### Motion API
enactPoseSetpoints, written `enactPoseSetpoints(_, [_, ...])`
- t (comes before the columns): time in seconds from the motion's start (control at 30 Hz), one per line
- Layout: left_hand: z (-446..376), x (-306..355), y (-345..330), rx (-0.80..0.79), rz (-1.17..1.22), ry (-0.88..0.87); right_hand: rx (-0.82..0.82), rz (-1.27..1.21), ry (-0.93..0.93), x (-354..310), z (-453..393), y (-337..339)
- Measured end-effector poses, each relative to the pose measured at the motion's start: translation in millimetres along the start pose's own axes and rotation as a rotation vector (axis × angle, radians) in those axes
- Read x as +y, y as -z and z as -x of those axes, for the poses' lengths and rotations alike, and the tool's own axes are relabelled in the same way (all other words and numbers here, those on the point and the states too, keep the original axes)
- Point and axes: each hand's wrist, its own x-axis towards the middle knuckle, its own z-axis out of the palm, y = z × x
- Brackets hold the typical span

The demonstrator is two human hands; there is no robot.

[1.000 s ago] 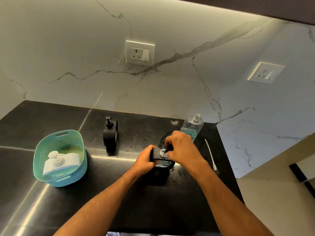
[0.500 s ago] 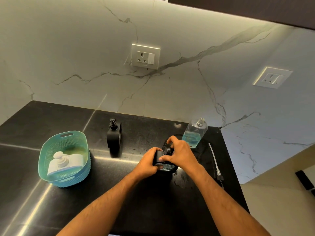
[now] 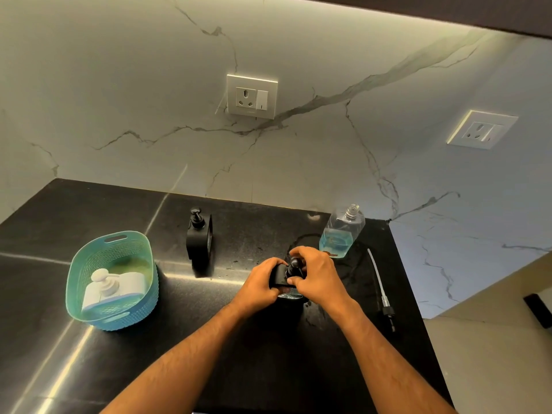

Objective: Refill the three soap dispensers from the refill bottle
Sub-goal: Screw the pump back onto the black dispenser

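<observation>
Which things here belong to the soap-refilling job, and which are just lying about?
Job: refill bottle, open; black dispenser held by left hand and right hand; second black dispenser; white dispenser in basket; loose pump.

Lying about: wall sockets.

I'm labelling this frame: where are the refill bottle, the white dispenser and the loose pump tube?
refill bottle [image 3: 340, 234]: head view, clear body.
white dispenser [image 3: 131, 283]: head view, body.
loose pump tube [image 3: 377, 276]: head view, mid-tube.

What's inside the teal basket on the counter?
A white pump soap dispenser lies on its side in the teal basket. The basket floor beneath the dispenser is covered, so anything under it cannot be seen.
</observation>
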Motion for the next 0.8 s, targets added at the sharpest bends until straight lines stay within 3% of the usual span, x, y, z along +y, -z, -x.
enactPoseSetpoints(0.33, [-0.1,0.5,-0.3,0.001,-0.008,0.025,-0.024,0.086,0.094,-2.8,-6.3,-3.9])
enactPoseSetpoints(0.47, [-1.2,-0.4,-1.5,0.002,-0.002,0.032,0.047,0.191,0.049,-7.2,-9.2,-2.0])
enactPoseSetpoints(0.63, [-1.1,-0.1,-2.0,-0.001,-0.011,0.037,-0.068,0.157,0.092,-7.0,-10.7,0.3])
enactPoseSetpoints(0.8, [0.5,2.4,-0.8,0.0,-0.011,0.046,-0.034,0.21,0.056,-15.6,-10.9,-2.2])
